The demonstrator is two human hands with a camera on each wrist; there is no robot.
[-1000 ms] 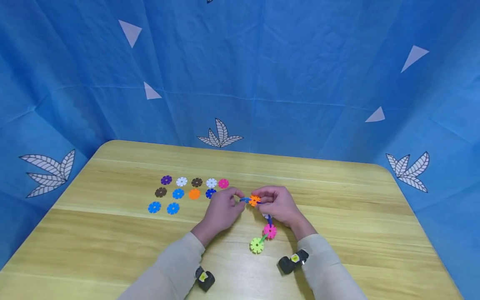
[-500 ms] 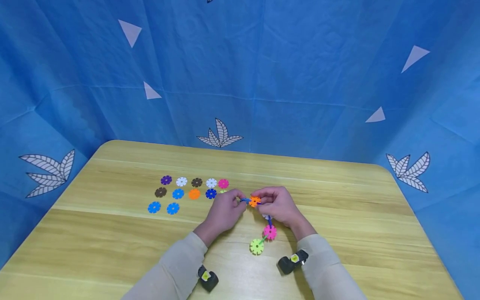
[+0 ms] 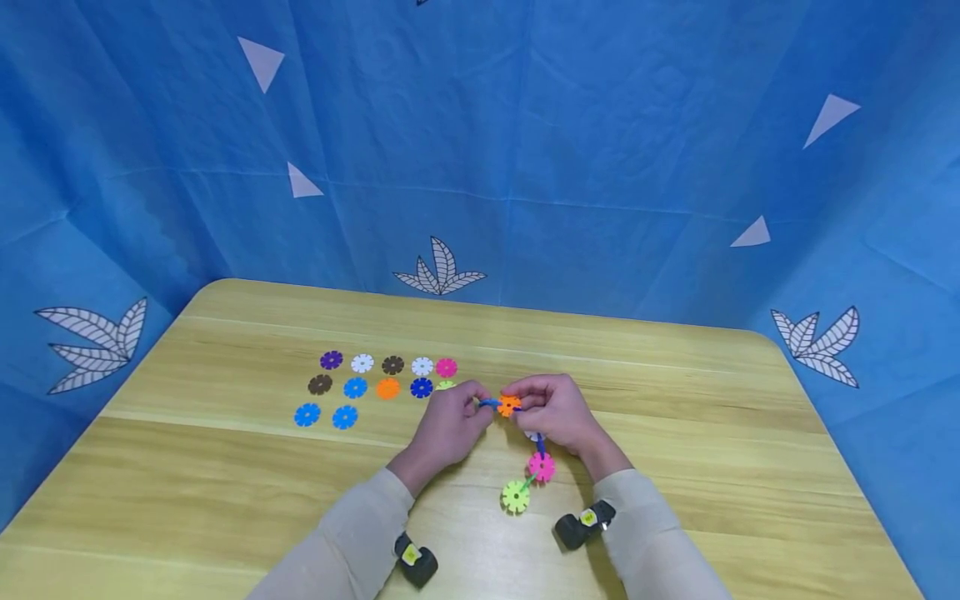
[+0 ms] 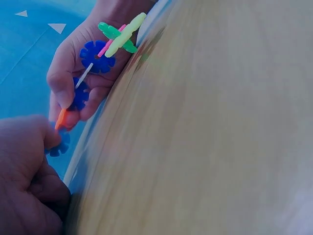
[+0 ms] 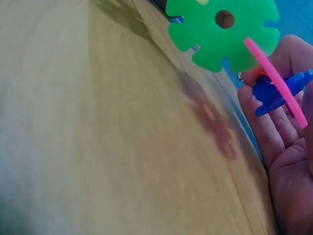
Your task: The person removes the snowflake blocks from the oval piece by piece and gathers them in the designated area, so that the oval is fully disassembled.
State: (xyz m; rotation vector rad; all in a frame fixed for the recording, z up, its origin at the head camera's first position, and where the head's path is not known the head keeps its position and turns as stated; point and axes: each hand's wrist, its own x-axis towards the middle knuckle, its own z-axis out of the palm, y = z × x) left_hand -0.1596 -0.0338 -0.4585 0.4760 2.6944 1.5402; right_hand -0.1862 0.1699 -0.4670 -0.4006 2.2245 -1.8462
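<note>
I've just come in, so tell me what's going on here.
A person's left hand pinches a blue disc at the orange disc of a chain, which the right hand holds. Whether the blue disc is fully slotted in is unclear. More discs lie loose on the table, left of the chain.

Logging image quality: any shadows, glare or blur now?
Head view: pale sheen on the near middle of the wood-grain table; left wrist view: table grain blurred, pale glare at lower right; right wrist view: green notched plastic disc fairly crisp, dark reddish patch on the table, shadow or reflection.
</note>
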